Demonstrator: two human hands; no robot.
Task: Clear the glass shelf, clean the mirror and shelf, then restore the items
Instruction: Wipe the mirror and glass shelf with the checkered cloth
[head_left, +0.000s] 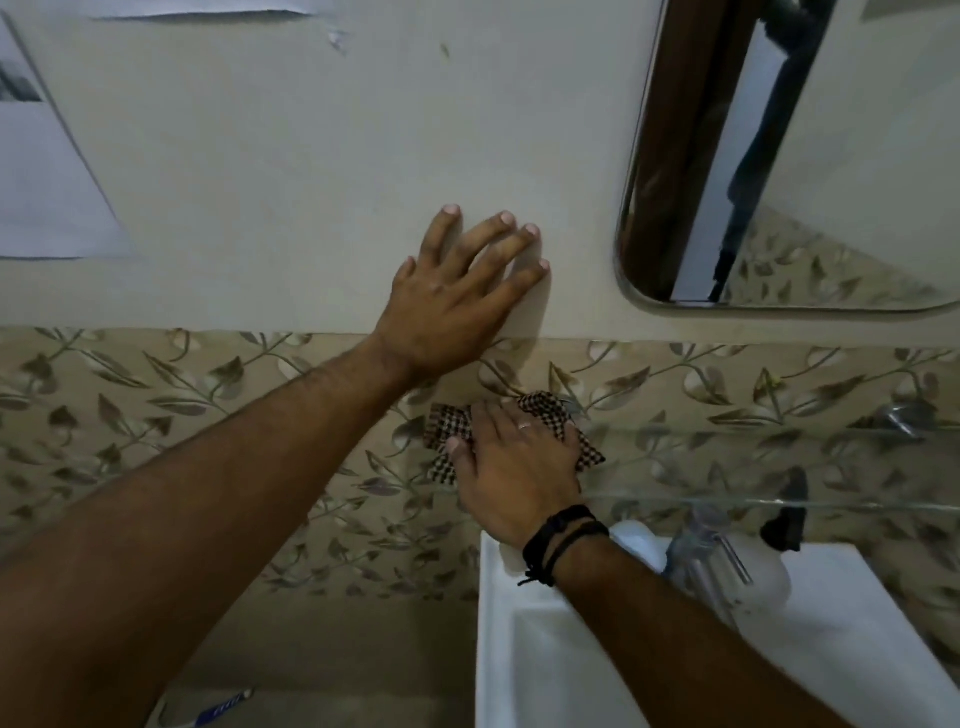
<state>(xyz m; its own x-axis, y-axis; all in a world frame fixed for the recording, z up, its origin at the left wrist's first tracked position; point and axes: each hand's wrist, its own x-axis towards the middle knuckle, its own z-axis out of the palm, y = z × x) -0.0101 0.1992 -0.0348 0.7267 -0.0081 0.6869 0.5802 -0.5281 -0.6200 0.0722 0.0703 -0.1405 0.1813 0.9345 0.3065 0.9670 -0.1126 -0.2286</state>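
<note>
nearest, at the bottom edge, a toothpaste tube (221, 707) lies on the floor left of the white sink (498, 649). a tap (719, 556) stands at the sink's back rim, seen through the glass. above the sink runs the glass shelf (779, 501), its front edge a pale line going off to the right; what shows of it carries only the cloth. the right hand (514, 478), black bands at the wrist and a ring on one finger, lies flat with fingers together, pressing a checked cloth (589, 452) down at the shelf's left end, against the leaf-patterned tiles (156, 395). the cloth shows on both sides of the hand. further up, the left hand (457, 296) rests palm-flat on the plain wall (311, 182), fingers spread and gripping nothing, just above the tile border. the mirror (831, 182) hangs well right of that hand, its rounded lower left corner in view. a sheet of paper (47, 182) is stuck to the wall at the far left.
</note>
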